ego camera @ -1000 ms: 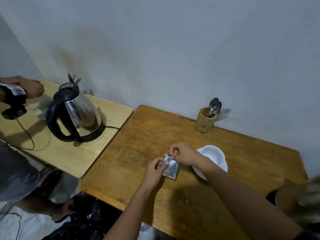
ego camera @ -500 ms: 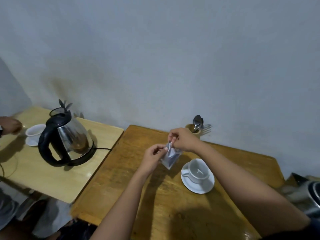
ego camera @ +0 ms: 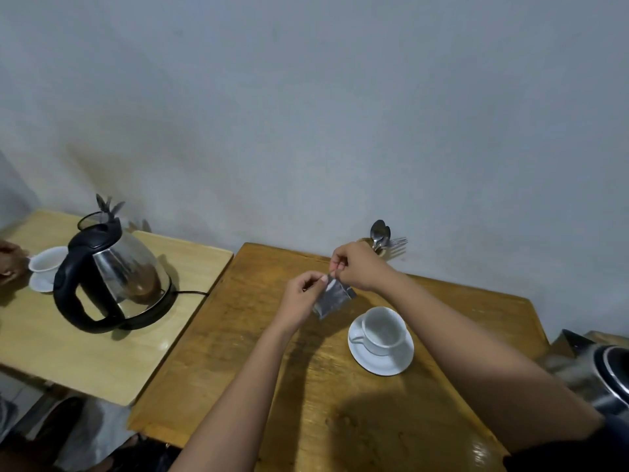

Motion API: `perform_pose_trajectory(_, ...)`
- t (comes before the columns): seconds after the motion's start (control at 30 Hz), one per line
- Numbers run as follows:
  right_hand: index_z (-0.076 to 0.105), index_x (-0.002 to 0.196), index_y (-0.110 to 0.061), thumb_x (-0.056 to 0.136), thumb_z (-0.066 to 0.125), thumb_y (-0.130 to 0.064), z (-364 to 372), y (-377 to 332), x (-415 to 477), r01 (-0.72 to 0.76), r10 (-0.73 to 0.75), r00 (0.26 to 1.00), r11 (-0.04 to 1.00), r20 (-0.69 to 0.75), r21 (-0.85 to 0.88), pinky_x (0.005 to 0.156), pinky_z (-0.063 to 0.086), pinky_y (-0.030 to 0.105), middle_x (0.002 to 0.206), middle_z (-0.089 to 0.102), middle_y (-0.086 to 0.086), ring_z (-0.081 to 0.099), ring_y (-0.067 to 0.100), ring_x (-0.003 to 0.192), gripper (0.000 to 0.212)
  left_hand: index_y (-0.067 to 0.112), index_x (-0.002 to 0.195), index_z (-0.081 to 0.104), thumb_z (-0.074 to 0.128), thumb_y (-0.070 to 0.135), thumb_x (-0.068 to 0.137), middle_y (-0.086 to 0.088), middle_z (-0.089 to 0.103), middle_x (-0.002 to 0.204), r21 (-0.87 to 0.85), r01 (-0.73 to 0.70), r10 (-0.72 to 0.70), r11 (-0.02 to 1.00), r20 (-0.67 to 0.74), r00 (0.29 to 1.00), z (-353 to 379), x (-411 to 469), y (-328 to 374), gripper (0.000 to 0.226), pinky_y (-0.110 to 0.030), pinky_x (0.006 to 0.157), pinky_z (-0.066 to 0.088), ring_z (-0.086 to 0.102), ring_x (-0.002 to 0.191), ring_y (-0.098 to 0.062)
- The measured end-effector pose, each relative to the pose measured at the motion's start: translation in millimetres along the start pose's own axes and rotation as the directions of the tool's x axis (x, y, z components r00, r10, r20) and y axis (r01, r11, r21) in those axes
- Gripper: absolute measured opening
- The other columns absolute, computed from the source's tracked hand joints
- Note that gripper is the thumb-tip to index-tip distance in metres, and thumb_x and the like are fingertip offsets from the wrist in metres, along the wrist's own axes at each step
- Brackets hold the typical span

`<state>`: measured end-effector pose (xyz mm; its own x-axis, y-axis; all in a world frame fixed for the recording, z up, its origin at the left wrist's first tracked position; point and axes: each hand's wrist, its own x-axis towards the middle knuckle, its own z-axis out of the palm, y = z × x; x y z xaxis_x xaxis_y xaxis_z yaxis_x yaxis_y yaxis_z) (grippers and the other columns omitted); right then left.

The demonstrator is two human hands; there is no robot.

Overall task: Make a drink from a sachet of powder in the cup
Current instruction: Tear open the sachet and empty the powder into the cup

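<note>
A small silvery sachet hangs in the air over the brown wooden table. My left hand pinches its top left corner and my right hand pinches the top edge just beside it. Below and to the right of the sachet, a white cup stands upright on a white saucer, handle to the left; it looks empty.
A wooden holder with spoons and a fork stands by the wall behind my right hand. A black-and-steel electric kettle sits on the paler left table, next to another person's cup and hand. A second kettle shows at the right edge.
The view has tilted up and the cup has come out from behind my right hand. Both hands have lifted the sachet off the table and still pinch its top.
</note>
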<state>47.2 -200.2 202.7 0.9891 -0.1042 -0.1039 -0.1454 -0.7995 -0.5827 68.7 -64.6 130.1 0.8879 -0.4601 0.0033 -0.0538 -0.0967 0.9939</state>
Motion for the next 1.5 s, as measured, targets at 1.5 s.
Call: perform_pose_trajectory(1.5, 0.059, 0.091, -0.011, 0.079, 0.058, 0.001, 74.6, -6.3, -17.6, 0.503, -0.557, 0.813, 0.818, -0.169, -0.277, 0.053, 0.045, 0.026, 0.093, 0.064, 0.005, 0.06, 0.022, 0.067, 0.017, 0.013, 0.062, 0.041, 0.039, 0.008, 0.095, 0.002, 0.041, 0.041, -0.462, 0.06, -0.237, 0.885, -0.336, 0.911, -40.8, 34.7, -39.7, 0.033, -0.014, 0.035, 0.03, 0.034, 0.029, -0.002)
